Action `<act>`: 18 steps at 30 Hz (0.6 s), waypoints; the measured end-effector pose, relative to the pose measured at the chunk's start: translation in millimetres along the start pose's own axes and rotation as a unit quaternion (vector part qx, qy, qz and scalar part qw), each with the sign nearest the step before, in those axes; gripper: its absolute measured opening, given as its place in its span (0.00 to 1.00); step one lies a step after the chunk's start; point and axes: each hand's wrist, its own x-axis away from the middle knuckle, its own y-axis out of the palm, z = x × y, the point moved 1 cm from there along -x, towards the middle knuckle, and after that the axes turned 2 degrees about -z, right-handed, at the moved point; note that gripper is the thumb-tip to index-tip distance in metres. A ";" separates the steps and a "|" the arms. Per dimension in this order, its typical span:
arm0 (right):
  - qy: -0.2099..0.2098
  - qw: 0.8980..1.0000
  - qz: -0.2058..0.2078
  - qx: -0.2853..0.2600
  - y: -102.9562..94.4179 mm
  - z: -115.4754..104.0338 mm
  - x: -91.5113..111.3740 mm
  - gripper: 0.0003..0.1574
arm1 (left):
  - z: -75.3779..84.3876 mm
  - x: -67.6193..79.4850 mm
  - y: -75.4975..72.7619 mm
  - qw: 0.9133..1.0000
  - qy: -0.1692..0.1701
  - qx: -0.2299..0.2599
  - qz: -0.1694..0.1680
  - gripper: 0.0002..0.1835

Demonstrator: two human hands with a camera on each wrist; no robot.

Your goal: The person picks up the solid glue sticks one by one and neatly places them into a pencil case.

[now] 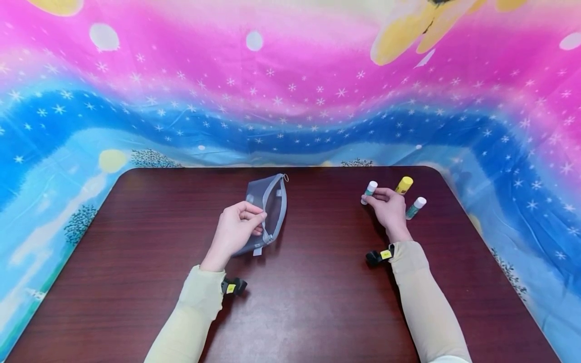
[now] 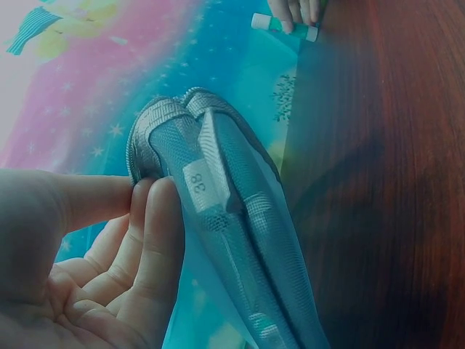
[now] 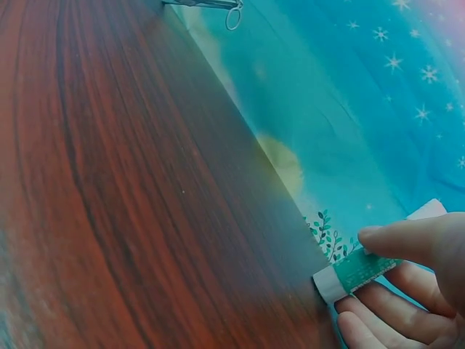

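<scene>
A grey mesh zipper pouch (image 1: 257,190) stands unzipped left of the table's middle, its mouth gaping. My left hand (image 1: 237,228) pinches the near rim of that mouth between thumb and fingers; a small tag marked 38 (image 2: 200,185) shows close by in the left wrist view. Over at the right, my right hand (image 1: 388,209) grips a green-and-white glue stick (image 1: 369,191) with a white cap. The right wrist view has the thumb across the stick's green label, fingers beneath. It looks upright, its white base at or just above the table.
Just beyond my right hand stands a yellow glue stick (image 1: 404,185). Another green-and-white glue stick (image 1: 416,207) is to the hand's right. The dark wooden table (image 1: 313,302) ends at a colourful patterned cloth (image 1: 299,116) behind and at the sides.
</scene>
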 end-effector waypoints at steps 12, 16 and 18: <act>-0.013 1.000 0.008 -0.019 1.6 -0.6 -1.3 0.26 | -1.5 -0.9 -0.3 1.000 0.000 -0.001 -0.003 0.08; -0.024 0.999 0.017 -0.019 2.1 -2.1 -1.2 0.28 | -1.4 -0.8 -0.4 1.000 0.000 -0.003 -0.002 0.08; -0.028 0.999 0.022 -0.023 2.2 -3.3 -0.9 0.28 | -1.5 -0.8 -0.4 1.000 0.000 -0.004 -0.002 0.08</act>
